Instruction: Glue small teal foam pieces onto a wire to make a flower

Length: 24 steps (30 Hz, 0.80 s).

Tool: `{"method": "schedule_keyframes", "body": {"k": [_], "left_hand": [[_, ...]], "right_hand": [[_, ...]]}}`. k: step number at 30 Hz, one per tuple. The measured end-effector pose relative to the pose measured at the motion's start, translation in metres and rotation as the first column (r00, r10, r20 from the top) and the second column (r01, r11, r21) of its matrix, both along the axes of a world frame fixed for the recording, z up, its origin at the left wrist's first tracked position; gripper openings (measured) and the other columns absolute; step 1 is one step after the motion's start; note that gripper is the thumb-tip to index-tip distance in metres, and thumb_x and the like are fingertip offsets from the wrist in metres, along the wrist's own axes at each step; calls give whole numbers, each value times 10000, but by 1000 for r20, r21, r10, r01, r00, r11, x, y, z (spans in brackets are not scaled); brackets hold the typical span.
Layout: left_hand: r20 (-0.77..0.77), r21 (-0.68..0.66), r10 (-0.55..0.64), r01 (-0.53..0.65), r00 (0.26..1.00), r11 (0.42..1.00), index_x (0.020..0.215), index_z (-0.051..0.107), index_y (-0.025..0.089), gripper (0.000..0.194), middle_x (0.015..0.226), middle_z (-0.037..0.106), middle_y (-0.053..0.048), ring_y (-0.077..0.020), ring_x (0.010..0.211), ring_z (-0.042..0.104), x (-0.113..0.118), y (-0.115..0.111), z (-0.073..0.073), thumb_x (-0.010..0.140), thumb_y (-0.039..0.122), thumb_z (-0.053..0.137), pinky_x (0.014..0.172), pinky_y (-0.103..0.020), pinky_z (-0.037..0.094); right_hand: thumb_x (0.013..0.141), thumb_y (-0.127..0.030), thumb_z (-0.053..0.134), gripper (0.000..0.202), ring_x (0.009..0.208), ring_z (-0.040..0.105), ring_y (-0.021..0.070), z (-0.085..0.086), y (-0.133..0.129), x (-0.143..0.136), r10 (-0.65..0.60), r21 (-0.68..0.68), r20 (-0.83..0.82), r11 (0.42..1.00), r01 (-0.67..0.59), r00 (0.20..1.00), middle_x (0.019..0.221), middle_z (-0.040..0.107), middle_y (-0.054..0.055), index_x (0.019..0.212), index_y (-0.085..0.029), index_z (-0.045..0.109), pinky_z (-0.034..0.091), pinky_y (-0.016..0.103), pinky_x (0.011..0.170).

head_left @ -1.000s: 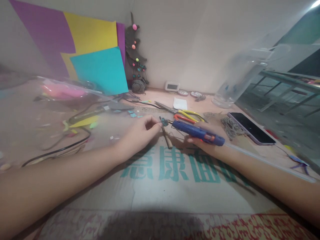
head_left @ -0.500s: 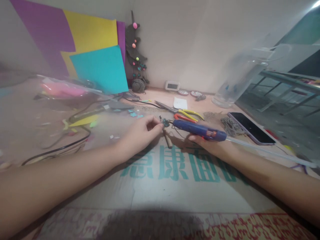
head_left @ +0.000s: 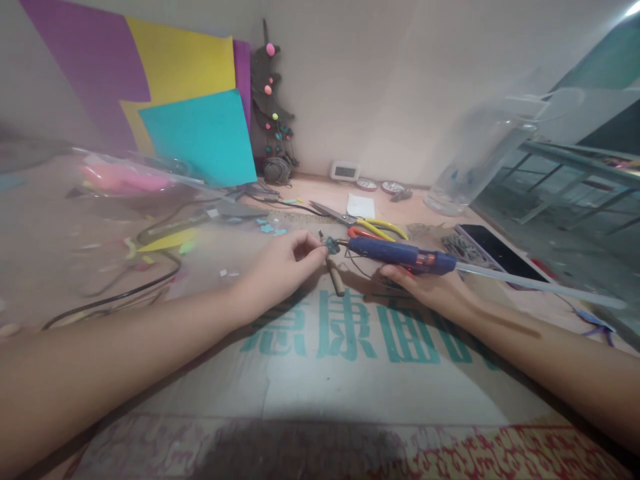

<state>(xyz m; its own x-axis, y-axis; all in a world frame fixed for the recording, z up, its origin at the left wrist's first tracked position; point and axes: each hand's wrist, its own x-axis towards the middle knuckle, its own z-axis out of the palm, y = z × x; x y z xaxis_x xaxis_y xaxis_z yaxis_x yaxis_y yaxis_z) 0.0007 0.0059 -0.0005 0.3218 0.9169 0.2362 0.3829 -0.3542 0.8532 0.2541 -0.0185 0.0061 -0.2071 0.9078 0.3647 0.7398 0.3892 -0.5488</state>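
My left hand (head_left: 297,261) pinches a small dark teal flower-shaped piece (head_left: 331,246) between thumb and fingertips. In my right hand (head_left: 425,283) is a blue hot glue gun (head_left: 387,253), its metal nozzle at the flower piece; whether the tip touches it I cannot tell. A long clear glue stick (head_left: 530,283) sticks out of the gun's back end. Below the flower piece a thin brown stick (head_left: 336,279) lies on the printed board (head_left: 320,387). My right hand's fingers are partly hidden behind the gun.
Scissors with red and yellow handles (head_left: 360,221) lie beyond the glue gun. A phone (head_left: 493,250) and grey cord (head_left: 457,247) are at the right, near a clear plastic jug (head_left: 480,160). Teal paper flowers (head_left: 270,229) and a black cable (head_left: 135,290) lie left.
The back end of the glue gun and my right hand have shifted slightly, and the glue stick now points a little higher. My left hand stays nearly still with the flower piece.
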Motion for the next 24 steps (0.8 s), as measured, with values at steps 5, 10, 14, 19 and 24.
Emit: {"method": "schedule_keyframes", "body": {"k": [5, 10, 14, 19, 24], "left_hand": [[-2, 11, 0, 0, 1000, 1000, 745, 585, 184, 184, 775, 660, 7, -158, 731, 593, 0, -1, 1, 882, 302, 553, 692, -269, 418], [-16, 8, 2, -1, 1000, 1000, 739, 586, 186, 190, 770, 663, 2, -165, 734, 597, 1, -1, 3, 881, 305, 547, 689, -279, 421], [-9, 7, -3, 3, 1000, 1000, 743, 586, 186, 190, 785, 661, 4, -160, 745, 592, 0, -1, 1, 886, 306, 548, 709, -283, 416], [1, 8, -12, 12, 1000, 1000, 749, 583, 187, 190, 788, 661, 5, -160, 751, 596, 0, 0, -1, 889, 311, 549, 714, -280, 418], [-10, 14, -11, 11, 1000, 1000, 750, 584, 184, 188, 775, 661, 5, -161, 745, 600, 0, -1, 1, 888, 306, 550, 708, -276, 421]], "right_hand": [[808, -501, 685, 233, 975, 692, 303, 0, 0, 0, -13, 15, 7, 1000, 13, 1000, 893, 722, 39, 888, -282, 703, 574, 477, 925], [812, -497, 690, 250, 1014, 687, 302, 2, 0, -3, -1, 16, -16, 1000, 1, 1000, 1006, 730, 46, 944, -285, 704, 567, 472, 940], [819, -458, 684, 199, 924, 707, 280, 5, -1, -6, 17, -22, -29, 1000, -18, 999, 947, 744, 33, 879, -269, 694, 594, 442, 866], [802, -457, 690, 190, 853, 704, 264, 7, -1, -8, -4, -28, -28, 1000, 3, 1000, 833, 728, 22, 783, -270, 671, 593, 443, 853], [801, -427, 685, 164, 890, 694, 270, 5, 0, -7, -12, -30, -32, 999, 11, 999, 844, 717, 25, 770, -269, 653, 581, 428, 843]]}}
